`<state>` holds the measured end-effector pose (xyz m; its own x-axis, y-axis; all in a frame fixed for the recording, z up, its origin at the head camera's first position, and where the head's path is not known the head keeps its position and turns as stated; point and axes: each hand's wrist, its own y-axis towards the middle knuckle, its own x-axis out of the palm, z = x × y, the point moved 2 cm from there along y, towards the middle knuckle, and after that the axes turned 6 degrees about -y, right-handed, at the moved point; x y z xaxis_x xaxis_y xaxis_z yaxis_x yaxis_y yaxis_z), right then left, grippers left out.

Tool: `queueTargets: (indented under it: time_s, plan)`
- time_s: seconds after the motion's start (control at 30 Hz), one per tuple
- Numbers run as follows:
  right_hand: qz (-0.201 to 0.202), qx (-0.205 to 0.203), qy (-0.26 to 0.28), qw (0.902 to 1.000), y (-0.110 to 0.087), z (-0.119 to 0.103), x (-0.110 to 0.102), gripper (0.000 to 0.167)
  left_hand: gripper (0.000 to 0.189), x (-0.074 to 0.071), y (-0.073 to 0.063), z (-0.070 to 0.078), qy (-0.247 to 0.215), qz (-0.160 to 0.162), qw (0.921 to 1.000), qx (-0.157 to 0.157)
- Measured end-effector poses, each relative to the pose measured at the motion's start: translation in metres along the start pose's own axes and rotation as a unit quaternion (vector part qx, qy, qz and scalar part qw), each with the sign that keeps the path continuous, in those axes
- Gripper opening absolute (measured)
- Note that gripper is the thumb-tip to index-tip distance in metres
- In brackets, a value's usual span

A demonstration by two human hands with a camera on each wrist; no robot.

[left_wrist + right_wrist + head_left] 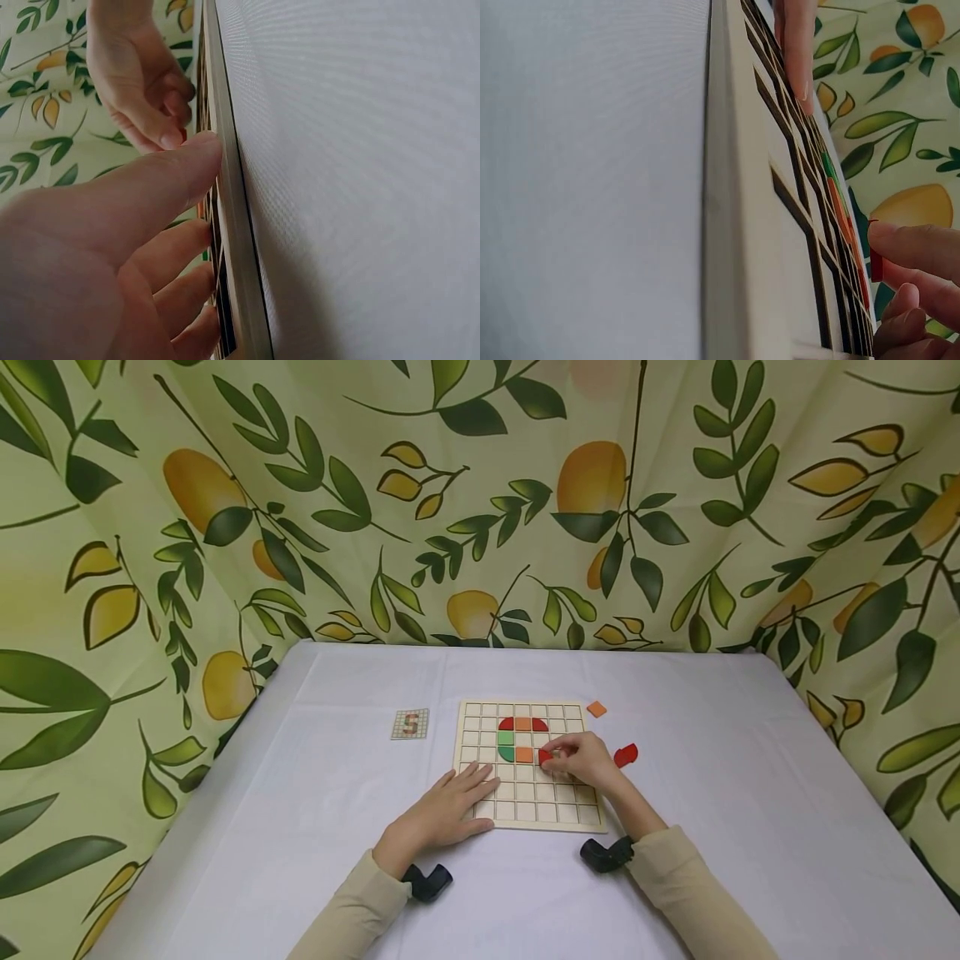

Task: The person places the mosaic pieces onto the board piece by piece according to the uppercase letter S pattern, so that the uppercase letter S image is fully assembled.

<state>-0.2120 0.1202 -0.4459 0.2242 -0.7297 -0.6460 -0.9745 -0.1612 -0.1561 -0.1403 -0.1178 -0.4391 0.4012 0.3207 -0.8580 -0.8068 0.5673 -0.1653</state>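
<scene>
A wooden grid board (517, 811) lies on the table. Set into its upper middle squares are red quarter-round pieces, orange squares (523, 755), a green square (506, 738) and a green rounded piece (507, 753). My right hand (583, 762) pinches a red piece (876, 255) between thumb and fingers, close over the board beside the lower orange square. The left hand (447, 807) rests with spread fingers on the board's lower left edge; in the left wrist view its thumb (176, 176) lies along the rim.
A small pattern card (409, 724) showing a coloured figure on a grid lies left of the board. To the right are a loose orange square (596, 709) and loose red pieces (626, 754). A leaf-and-fruit patterned curtain (480, 527) surrounds the white-covered table (337, 693).
</scene>
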Motion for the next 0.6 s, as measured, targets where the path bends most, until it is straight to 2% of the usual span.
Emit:
queueTargets:
  time_s: [0.6]
  plan:
    - [0.021, 0.023, -0.021, 0.9993, 0.0057, -0.0073, 0.0068, 0.025, 0.062, 0.0016, 0.0008, -0.0017, 0.007, 0.000, 1.0000, -0.001]
